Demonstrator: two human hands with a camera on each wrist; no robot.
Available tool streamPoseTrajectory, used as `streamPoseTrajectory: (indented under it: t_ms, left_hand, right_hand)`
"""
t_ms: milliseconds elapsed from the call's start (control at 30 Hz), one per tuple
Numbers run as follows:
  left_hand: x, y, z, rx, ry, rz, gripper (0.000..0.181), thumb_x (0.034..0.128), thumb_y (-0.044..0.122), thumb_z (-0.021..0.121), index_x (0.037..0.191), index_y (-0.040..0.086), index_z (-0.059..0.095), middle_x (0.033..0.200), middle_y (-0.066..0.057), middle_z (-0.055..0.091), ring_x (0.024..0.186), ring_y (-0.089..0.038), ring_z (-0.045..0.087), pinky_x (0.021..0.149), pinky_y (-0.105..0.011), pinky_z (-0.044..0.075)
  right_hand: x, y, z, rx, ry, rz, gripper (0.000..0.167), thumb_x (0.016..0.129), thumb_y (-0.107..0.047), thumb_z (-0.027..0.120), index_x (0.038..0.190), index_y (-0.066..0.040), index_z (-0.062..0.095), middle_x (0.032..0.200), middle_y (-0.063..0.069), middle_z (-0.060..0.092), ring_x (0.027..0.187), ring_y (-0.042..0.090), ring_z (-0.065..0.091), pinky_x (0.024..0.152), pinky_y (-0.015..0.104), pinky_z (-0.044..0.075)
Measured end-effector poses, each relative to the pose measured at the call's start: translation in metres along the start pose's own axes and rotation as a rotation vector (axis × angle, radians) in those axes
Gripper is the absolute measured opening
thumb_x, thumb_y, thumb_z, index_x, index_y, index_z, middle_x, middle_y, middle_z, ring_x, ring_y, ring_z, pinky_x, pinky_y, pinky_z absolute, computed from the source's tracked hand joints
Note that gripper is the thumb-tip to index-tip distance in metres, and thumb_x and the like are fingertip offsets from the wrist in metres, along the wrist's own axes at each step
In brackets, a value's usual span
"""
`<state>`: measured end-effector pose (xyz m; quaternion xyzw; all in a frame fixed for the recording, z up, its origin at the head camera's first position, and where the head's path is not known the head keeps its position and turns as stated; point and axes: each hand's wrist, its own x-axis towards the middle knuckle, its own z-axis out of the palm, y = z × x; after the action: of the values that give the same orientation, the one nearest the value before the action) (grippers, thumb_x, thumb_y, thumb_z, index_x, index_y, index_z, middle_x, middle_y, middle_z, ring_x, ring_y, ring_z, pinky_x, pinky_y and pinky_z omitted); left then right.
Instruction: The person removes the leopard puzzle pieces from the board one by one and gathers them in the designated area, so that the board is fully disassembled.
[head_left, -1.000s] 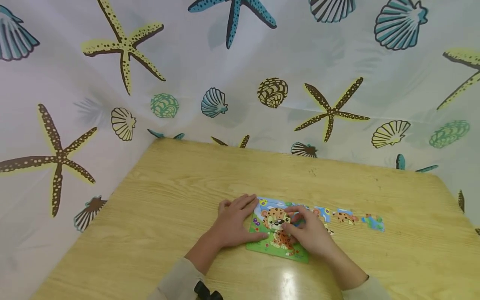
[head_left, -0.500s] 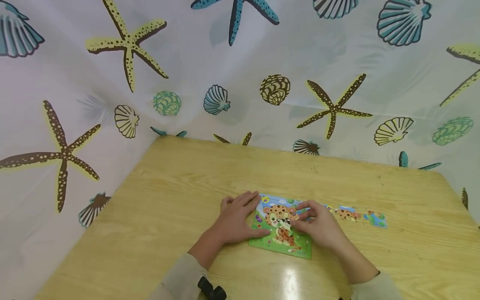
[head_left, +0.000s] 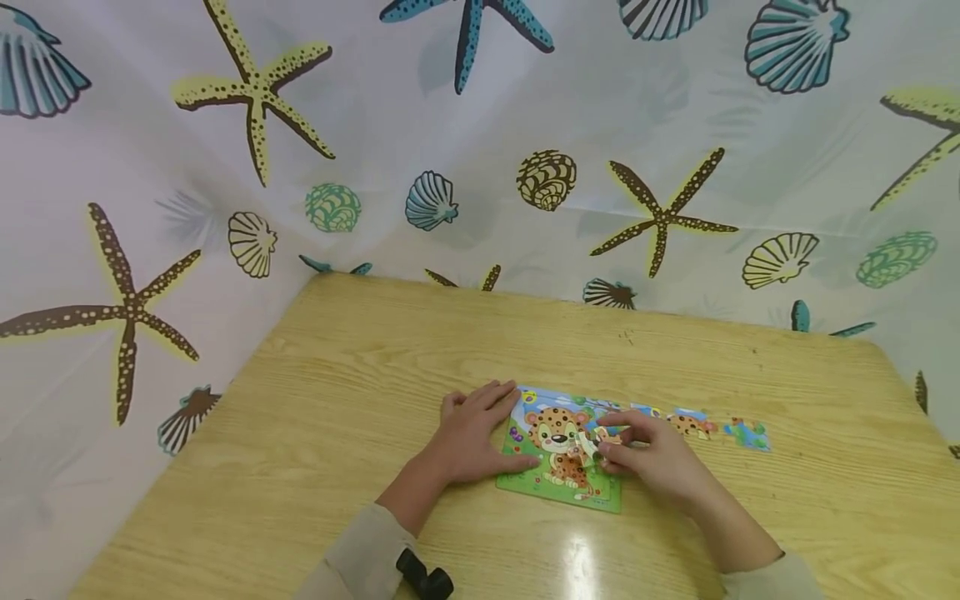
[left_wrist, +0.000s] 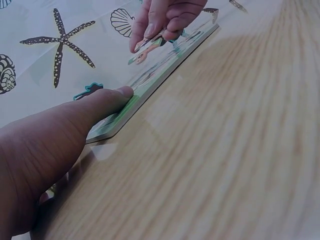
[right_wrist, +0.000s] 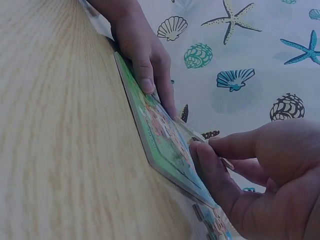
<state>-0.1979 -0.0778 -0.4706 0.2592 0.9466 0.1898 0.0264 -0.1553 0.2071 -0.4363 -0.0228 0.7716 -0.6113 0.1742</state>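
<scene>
A flat jigsaw board (head_left: 517, 482) with a spotted leopard cub on green and blue lies on the wooden table. My left hand (head_left: 471, 440) rests on its left side, thumb extended over the lower part and fingers along the upper left edge. Over the board's right half, my right hand (head_left: 663, 462) pinches a small puzzle piece (head_left: 587, 448) between thumb and fingers. In the left wrist view that piece (left_wrist: 146, 51) is held tilted, raised above the board. The right fingers partly cover the board's right edge.
Several loose puzzle pieces lie in a row to the right of the board, among them a spotted one (head_left: 692, 425) and a blue-green one (head_left: 747, 435). A white cloth with starfish and shells (head_left: 480, 125) hangs behind the table (head_left: 360, 350).
My right hand has shifted rightward with the pinched piece and has turned it, uncovering more of the cub's face. The left hand stays in place on the board.
</scene>
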Motion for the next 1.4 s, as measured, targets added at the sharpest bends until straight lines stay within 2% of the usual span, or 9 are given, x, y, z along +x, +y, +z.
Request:
streamPoseTrajectory:
  t_ms: [167, 467, 733, 967, 1233, 1400]
  left_hand:
    - [0.0, 0.0, 0.001, 0.001, -0.003, 0.0, 0.103, 0.0795, 0.075, 0.064, 0.158, 0.018, 0.031, 0.165, 0.0, 0.029, 0.153, -0.024, 0.026, 0.103, -0.056, 0.026]
    - [-0.002, 0.0, 0.004, -0.003, -0.005, -0.004, 0.103, 0.0794, 0.076, 0.063, 0.158, 0.018, 0.031, 0.165, 0.0, 0.03, 0.152, -0.024, 0.027, 0.104, -0.056, 0.025]
    - [-0.003, -0.002, 0.007, -0.008, -0.004, -0.018, 0.103, 0.0789, 0.077, 0.063, 0.158, 0.019, 0.031, 0.165, 0.001, 0.029, 0.152, -0.023, 0.026, 0.104, -0.056, 0.024]
    - [-0.002, -0.003, 0.005, -0.008, -0.008, -0.019, 0.102, 0.0796, 0.075, 0.064, 0.158, 0.019, 0.031, 0.165, 0.001, 0.029, 0.153, -0.023, 0.026, 0.104, -0.055, 0.025]
    - [0.001, -0.003, 0.003, 0.009, -0.008, -0.02, 0.103, 0.0798, 0.077, 0.062, 0.159, 0.02, 0.029, 0.165, 0.002, 0.028, 0.153, -0.022, 0.025, 0.105, -0.056, 0.024]
    - [0.001, -0.001, 0.002, -0.008, -0.008, -0.012, 0.103, 0.0798, 0.075, 0.064, 0.159, 0.019, 0.03, 0.165, 0.001, 0.029, 0.153, -0.023, 0.025, 0.104, -0.056, 0.023]
  right_hand:
    - [-0.008, 0.004, -0.008, 0.015, 0.016, 0.008, 0.044, 0.094, -0.004, 0.067, 0.133, 0.009, 0.051, 0.098, 0.013, 0.058, 0.089, 0.02, 0.072, 0.081, 0.03, 0.059]
    - [-0.021, 0.016, -0.028, 0.067, -0.007, 0.04, 0.049, 0.096, -0.011, 0.066, 0.135, 0.009, 0.046, 0.108, 0.018, 0.064, 0.092, 0.025, 0.074, 0.083, 0.035, 0.059]
    - [-0.021, 0.022, -0.048, 0.066, -0.06, 0.04, 0.049, 0.099, -0.013, 0.063, 0.137, 0.01, 0.043, 0.108, 0.015, 0.068, 0.09, 0.027, 0.075, 0.082, 0.036, 0.059]
    - [-0.023, 0.024, -0.068, 0.04, -0.082, 0.06, 0.053, 0.101, -0.022, 0.061, 0.141, 0.007, 0.04, 0.113, 0.015, 0.064, 0.098, 0.025, 0.074, 0.085, 0.034, 0.058]
    - [-0.026, 0.023, -0.092, -0.009, -0.038, 0.076, 0.056, 0.099, -0.021, 0.065, 0.14, 0.008, 0.042, 0.109, 0.012, 0.066, 0.093, 0.022, 0.074, 0.082, 0.033, 0.059]
    - [-0.029, 0.027, -0.102, -0.019, -0.042, 0.107, 0.052, 0.097, -0.02, 0.067, 0.135, 0.008, 0.045, 0.103, 0.008, 0.067, 0.086, 0.017, 0.073, 0.08, 0.032, 0.059]
